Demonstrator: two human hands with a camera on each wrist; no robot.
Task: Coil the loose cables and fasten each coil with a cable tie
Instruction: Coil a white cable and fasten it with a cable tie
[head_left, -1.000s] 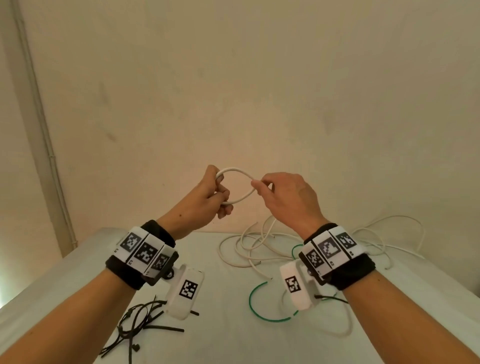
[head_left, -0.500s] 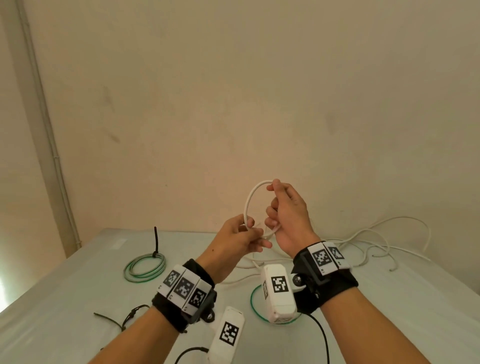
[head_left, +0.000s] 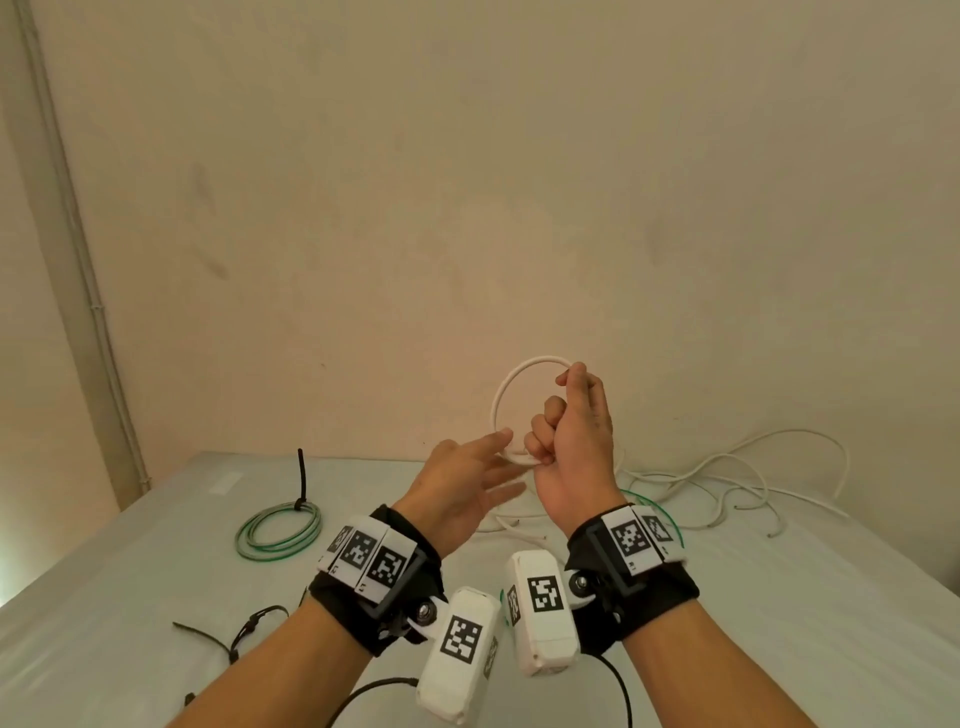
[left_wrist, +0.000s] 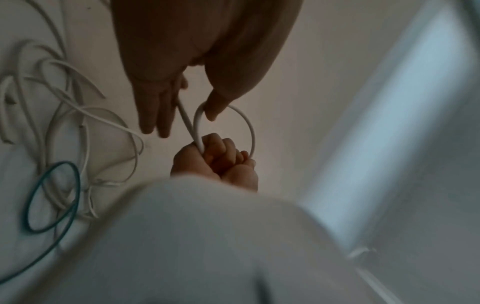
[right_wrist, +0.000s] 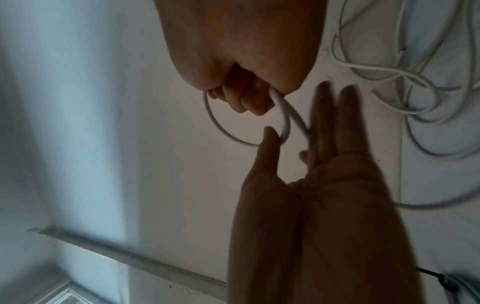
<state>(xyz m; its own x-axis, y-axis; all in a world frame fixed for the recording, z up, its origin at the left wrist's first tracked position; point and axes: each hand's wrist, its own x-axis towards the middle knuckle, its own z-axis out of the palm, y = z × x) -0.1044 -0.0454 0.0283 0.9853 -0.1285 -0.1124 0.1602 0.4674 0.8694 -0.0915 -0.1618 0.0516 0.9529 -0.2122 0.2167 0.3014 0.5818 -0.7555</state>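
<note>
Head view: white cable loop (head_left: 519, 387) raised above table (head_left: 156, 597), gripped by right hand (head_left: 574, 441) with curled fingers, thumb pinching its top. Left hand (head_left: 462, 486) spread flat, straight fingers touching loop's lower edge. Rest of white cable (head_left: 727, 483) tangled near wall, partly hidden behind wrists. Green coil (head_left: 278, 530) already tied, well apart at left. Black cable ties (head_left: 234, 631) partly cut off by forearm. Wrist views dim, blurred.

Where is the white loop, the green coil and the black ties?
white loop (head_left: 503, 396): head view, on the left arc of the ring.
green coil (head_left: 278, 531): head view, on its near strands.
black ties (head_left: 244, 630): head view, on the bunch on the table.
</note>
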